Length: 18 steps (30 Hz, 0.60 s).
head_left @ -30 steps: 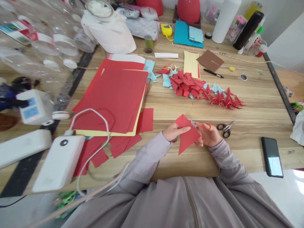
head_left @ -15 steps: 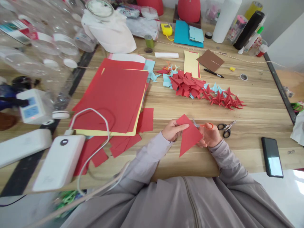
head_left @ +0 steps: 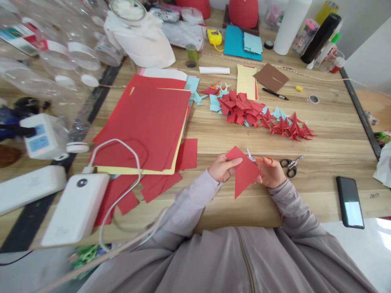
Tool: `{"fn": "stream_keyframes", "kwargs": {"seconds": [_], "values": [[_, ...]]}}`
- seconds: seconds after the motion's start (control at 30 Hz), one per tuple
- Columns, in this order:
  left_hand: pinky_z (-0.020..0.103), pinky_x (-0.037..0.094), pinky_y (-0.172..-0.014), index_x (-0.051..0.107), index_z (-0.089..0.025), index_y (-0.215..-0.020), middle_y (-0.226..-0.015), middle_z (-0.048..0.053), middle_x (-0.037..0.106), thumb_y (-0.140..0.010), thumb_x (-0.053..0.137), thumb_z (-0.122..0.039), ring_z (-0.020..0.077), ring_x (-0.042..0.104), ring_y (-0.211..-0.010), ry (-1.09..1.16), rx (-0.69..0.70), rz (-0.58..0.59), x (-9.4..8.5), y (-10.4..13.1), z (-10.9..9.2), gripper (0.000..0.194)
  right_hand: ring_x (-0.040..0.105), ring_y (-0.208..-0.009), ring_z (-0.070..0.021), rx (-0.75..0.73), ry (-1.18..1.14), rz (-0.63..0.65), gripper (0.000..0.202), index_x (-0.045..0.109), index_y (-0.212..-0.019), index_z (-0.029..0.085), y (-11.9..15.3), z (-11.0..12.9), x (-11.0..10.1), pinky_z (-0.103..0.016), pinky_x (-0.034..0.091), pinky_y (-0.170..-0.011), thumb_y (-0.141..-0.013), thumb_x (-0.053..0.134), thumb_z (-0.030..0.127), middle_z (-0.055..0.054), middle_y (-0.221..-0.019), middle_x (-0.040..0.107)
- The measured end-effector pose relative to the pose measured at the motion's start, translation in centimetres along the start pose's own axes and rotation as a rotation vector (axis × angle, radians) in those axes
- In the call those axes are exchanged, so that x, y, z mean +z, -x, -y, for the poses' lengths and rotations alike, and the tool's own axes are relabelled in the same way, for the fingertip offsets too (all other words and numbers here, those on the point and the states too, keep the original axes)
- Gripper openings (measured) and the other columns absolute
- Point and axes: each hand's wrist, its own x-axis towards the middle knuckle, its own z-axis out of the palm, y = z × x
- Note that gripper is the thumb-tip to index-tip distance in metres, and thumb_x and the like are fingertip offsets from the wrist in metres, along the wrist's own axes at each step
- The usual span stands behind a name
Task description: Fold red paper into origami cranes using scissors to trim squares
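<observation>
My left hand [head_left: 222,167] pinches a piece of red paper [head_left: 242,175] by its left side, thumb on top. The paper looks folded, with one corner pointing down toward me. In my right hand [head_left: 271,173] is a pair of orange-handled scissors [head_left: 262,160]. Their blades are apart and lie at the paper's upper right edge. Fingers of my right hand are partly behind the paper. Just right of that hand lies a pair of black-handled scissors [head_left: 291,165] on the table.
Folded red paper pieces [head_left: 241,108] lie ahead of my hands. Left are a stack of red sheets [head_left: 146,126], cut red pieces [head_left: 161,186] and a white power bank [head_left: 76,207] with its cable. A phone [head_left: 350,201] rests near the right front edge.
The red paper has turned slightly, its lower corner shifting right and up. The scissor blades show more widely parted. Both hands stay in nearly the same place.
</observation>
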Motion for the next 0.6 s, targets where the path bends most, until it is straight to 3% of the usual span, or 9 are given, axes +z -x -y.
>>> {"fn": "stream_keyframes", "kwargs": {"seconds": [0.17,0.37,0.5,0.6], "values": [[0.029,0.053,-0.069,0.07,-0.009,-0.072,-0.071,0.007,0.071,-0.059,0.08,-0.022,0.0172,0.067,-0.065,0.043,-0.003,-0.001,-0.01,0.04,-0.2,0.021,0.048,-0.046,-0.0142,0.007,-0.036,-0.026,0.023,0.047,-0.075,0.019,-0.08,0.13,0.12,-0.03,0.042,-0.055,-0.079,0.048,0.042,0.001,-0.055,0.057],[0.036,0.052,-0.08,0.069,-0.006,-0.086,-0.09,0.014,0.072,-0.062,0.077,-0.022,0.0251,0.068,-0.083,0.037,-0.061,0.12,-0.1,0.27,-0.29,0.03,0.049,-0.054,-0.0133,-0.011,-0.119,-0.057,0.033,0.049,-0.085,0.016,-0.02,0.82,0.24,-0.027,0.041,-0.055,-0.072,0.053,0.047,0.001,-0.06,0.054],[0.032,0.054,-0.074,0.068,-0.009,-0.082,-0.082,0.01,0.072,-0.063,0.078,-0.024,0.0205,0.069,-0.075,0.064,0.002,-0.002,-0.4,-0.13,0.04,0.026,0.048,-0.05,-0.014,-0.029,-0.049,-0.123,0.027,0.048,-0.079,0.018,0.21,0.71,0.5,-0.03,0.04,-0.056,-0.078,0.046,0.044,0.0,-0.061,0.055],[0.025,0.055,-0.061,0.066,-0.01,-0.078,-0.073,0.006,0.072,-0.06,0.08,-0.026,0.0156,0.067,-0.063,0.072,0.04,-0.099,-0.64,-0.46,0.0,0.027,0.048,-0.051,-0.0155,-0.065,0.019,-0.089,0.028,0.048,-0.079,0.018,0.41,0.79,0.54,-0.03,0.038,-0.057,-0.077,0.047,0.046,0.001,-0.055,0.053]]}}
